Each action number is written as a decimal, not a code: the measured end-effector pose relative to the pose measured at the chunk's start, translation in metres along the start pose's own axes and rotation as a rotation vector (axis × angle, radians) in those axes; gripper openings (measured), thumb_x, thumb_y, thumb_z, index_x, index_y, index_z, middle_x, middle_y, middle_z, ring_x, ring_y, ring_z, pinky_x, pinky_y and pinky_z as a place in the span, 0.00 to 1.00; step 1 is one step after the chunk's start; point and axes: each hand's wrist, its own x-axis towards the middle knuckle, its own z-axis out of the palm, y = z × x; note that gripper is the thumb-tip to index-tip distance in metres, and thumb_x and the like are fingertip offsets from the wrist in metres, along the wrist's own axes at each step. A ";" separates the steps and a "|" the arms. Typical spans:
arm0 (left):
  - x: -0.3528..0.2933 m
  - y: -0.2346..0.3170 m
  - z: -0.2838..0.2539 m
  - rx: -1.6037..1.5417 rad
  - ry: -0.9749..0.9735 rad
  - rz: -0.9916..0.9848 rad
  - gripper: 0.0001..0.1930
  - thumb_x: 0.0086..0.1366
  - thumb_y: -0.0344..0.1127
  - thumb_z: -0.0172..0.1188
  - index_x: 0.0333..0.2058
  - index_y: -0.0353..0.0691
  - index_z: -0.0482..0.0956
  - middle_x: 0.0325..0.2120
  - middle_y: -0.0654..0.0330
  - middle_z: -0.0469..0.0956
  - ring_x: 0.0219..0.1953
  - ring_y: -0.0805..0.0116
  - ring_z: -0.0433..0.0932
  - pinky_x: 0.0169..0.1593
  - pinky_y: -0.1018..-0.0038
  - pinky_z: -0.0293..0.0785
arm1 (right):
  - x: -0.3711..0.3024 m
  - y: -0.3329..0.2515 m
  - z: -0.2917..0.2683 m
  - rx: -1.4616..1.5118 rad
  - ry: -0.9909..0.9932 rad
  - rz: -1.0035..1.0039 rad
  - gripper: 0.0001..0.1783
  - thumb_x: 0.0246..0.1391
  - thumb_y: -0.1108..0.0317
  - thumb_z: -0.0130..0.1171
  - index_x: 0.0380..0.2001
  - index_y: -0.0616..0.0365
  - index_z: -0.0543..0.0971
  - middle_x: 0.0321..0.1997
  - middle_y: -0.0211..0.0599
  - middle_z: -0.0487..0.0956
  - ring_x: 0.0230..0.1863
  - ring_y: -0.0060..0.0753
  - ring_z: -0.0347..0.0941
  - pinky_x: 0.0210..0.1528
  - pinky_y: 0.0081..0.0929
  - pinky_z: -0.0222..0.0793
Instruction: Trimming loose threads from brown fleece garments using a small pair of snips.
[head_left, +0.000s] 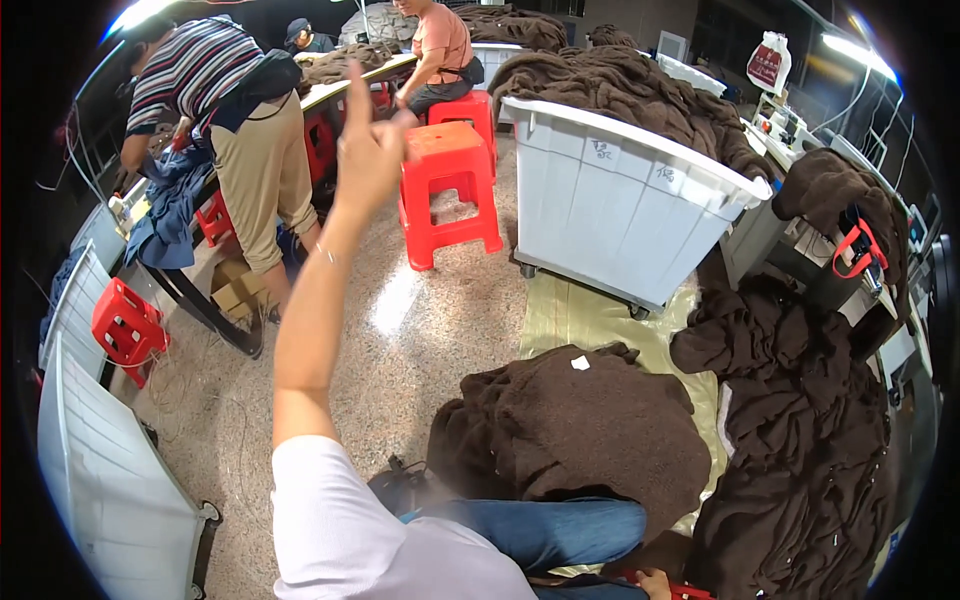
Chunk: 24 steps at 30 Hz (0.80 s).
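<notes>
My left hand [372, 160] is raised in front of me, its index finger stretched upward, the other fingers partly bent and slightly blurred. It holds nothing and appears in front of the floor beside a red plastic stool [447, 195]. Low at the bottom edge, my right hand [655, 583] is closed around a red plastic edge [690, 592], which looks like part of a stool; the picture's border cuts off much of it. Just past my jeans-clad knee, a heap of brown fleece fabric [600, 430] lies on a yellowish sheet [565, 315], with a small white tag [580, 363] on top.
A wheeled white bin [610, 200] overflows with brown fabric ahead. More brown fabric [800, 450] spreads at right beside a work table. Another white bin [110, 480] stands at left. A person in a striped shirt [215, 65] bends over a table; another [443, 45] sits farther back.
</notes>
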 end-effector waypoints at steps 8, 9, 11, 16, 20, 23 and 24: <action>0.027 -0.063 -0.013 -0.099 0.055 -0.344 0.49 0.67 0.35 0.56 0.67 0.42 0.21 0.13 0.58 0.75 0.12 0.72 0.74 0.14 0.79 0.64 | -0.011 -0.029 -0.014 -0.040 0.005 0.040 0.18 0.52 0.62 0.61 0.42 0.64 0.81 0.32 0.48 0.83 0.34 0.38 0.82 0.41 0.33 0.75; 0.025 -0.062 -0.013 -0.059 0.043 -0.351 0.49 0.67 0.35 0.56 0.67 0.42 0.20 0.13 0.58 0.75 0.12 0.71 0.74 0.13 0.79 0.65 | -0.009 -0.026 -0.012 -0.045 0.002 0.059 0.18 0.53 0.62 0.61 0.42 0.64 0.80 0.32 0.48 0.83 0.34 0.39 0.82 0.41 0.33 0.74; 0.035 -0.052 -0.011 -0.022 0.043 -0.341 0.50 0.66 0.34 0.55 0.66 0.44 0.17 0.14 0.57 0.76 0.12 0.73 0.72 0.14 0.78 0.66 | -0.007 -0.019 -0.010 -0.052 -0.001 0.077 0.18 0.53 0.62 0.61 0.43 0.64 0.80 0.32 0.48 0.83 0.35 0.39 0.82 0.41 0.34 0.74; 0.059 -0.023 -0.031 0.004 0.290 -0.049 0.48 0.67 0.34 0.53 0.67 0.45 0.19 0.18 0.57 0.79 0.16 0.74 0.74 0.19 0.79 0.69 | -0.008 -0.029 -0.016 -0.056 -0.024 0.015 0.18 0.53 0.63 0.60 0.43 0.65 0.80 0.33 0.49 0.83 0.32 0.39 0.81 0.39 0.34 0.74; 0.018 -0.012 0.024 -0.211 0.120 -0.073 0.20 0.66 0.34 0.55 0.55 0.36 0.68 0.18 0.59 0.79 0.16 0.75 0.75 0.20 0.79 0.68 | -0.024 -0.007 -0.007 -0.064 0.025 0.006 0.16 0.53 0.64 0.58 0.38 0.67 0.81 0.30 0.49 0.83 0.30 0.39 0.81 0.38 0.36 0.75; -0.088 -0.053 0.078 -0.061 -0.456 -0.163 0.14 0.62 0.33 0.57 0.46 0.36 0.76 0.18 0.59 0.77 0.18 0.75 0.76 0.25 0.73 0.72 | -0.013 0.008 0.003 -0.209 0.357 -0.341 0.15 0.53 0.63 0.56 0.28 0.67 0.79 0.25 0.51 0.80 0.31 0.47 0.80 0.38 0.41 0.74; -0.141 -0.078 0.104 -0.200 -0.669 -0.225 0.17 0.60 0.32 0.59 0.49 0.39 0.75 0.19 0.59 0.78 0.21 0.71 0.78 0.28 0.70 0.73 | 0.002 0.043 0.014 -0.187 0.404 -0.271 0.15 0.53 0.61 0.56 0.28 0.67 0.77 0.29 0.56 0.79 0.34 0.56 0.78 0.37 0.46 0.73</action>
